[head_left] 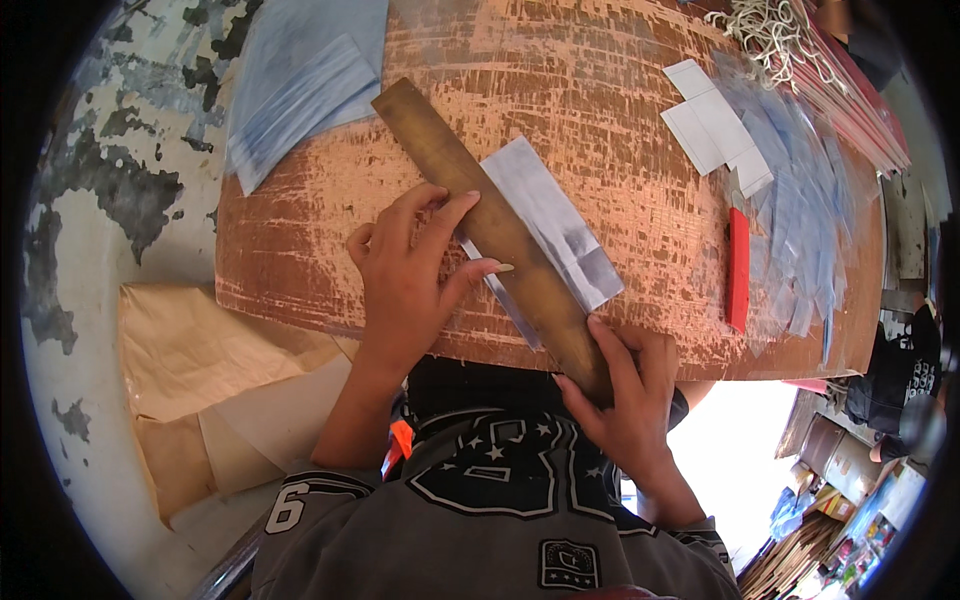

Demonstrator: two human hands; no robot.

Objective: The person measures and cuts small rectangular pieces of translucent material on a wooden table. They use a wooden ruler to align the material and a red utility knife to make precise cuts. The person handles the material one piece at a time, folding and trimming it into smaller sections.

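Grey jersey (450,562): nearest.
Right hand (630,385): thumb and fingers pinching near end of flat bar (432,132).
Left hand (412,250): loosely spread, fingertips resting on it.
Bar's place: slantwise over pale sheet (530,195), tabletop (300,240).
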